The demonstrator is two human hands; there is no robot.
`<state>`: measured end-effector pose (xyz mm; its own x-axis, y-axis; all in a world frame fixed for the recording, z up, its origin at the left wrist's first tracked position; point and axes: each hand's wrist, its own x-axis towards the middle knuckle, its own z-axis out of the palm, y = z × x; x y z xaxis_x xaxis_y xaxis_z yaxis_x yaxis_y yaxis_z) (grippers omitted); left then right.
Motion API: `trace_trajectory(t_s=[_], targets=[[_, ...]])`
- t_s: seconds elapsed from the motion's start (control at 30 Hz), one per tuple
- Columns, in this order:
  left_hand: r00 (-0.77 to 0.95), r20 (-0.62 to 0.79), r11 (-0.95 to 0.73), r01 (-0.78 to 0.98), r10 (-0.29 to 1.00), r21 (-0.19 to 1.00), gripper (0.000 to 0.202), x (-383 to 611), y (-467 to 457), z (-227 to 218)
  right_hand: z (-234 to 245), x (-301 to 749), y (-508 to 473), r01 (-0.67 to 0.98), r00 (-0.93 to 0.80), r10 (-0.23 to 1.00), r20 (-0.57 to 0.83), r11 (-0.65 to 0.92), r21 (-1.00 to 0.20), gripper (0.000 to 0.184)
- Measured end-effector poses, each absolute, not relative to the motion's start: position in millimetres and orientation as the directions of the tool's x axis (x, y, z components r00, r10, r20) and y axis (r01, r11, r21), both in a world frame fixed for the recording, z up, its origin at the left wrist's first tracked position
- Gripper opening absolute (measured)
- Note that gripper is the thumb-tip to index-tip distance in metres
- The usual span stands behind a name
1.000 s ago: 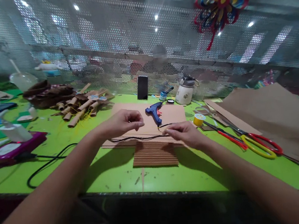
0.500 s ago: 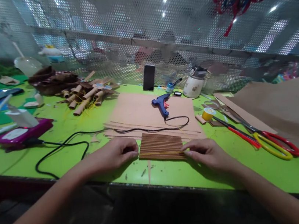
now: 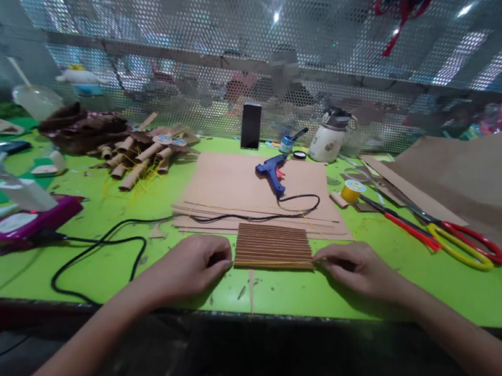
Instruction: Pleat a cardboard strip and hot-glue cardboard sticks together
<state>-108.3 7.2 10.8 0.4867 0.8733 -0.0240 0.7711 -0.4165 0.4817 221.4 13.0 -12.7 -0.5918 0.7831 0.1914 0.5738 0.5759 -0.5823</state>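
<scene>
A small ribbed piece of brown corrugated cardboard lies on the green table near its front edge. Along the cardboard's near side runs a thin yellow thread, stretched from side to side. My left hand is closed in a pinch at the left edge, with the thread's left end at its fingertips. At the lower right corner my right hand pinches the other end. The thread inside the fingers is hidden.
Behind lie cardboard sheets with a blue glue gun and its black cord. Scissors, a yellow thread spool and brown paper stand right. Left are a purple power strip and rolled cardboard tubes.
The yellow thread has come down from across the ribs to the cardboard's near edge. My right hand has shifted slightly right and nearer; my left hand stays at the left edge.
</scene>
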Motion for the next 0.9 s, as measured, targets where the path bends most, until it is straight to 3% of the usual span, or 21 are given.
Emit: trace_trajectory(t_s=[0.27,0.63,0.9], targets=[[0.482,-0.047,-0.408,0.786,0.875,0.465,0.017,-105.5,9.6,11.9,-9.7,221.7,8.9,0.578,-0.643,0.744,0.179,0.626,-0.524,0.022],[0.47,-0.017,-0.395,0.76,0.883,0.517,0.02,-110.2,9.8,13.5,-12.7,226.6,7.9,0.654,-0.588,0.78,0.213,0.614,-0.443,0.023],[0.476,-0.001,-0.42,0.777,0.879,0.469,0.019,-105.5,8.4,17.5,-7.8,226.5,2.7,0.637,-0.549,0.775,0.314,0.631,-0.443,0.025]])
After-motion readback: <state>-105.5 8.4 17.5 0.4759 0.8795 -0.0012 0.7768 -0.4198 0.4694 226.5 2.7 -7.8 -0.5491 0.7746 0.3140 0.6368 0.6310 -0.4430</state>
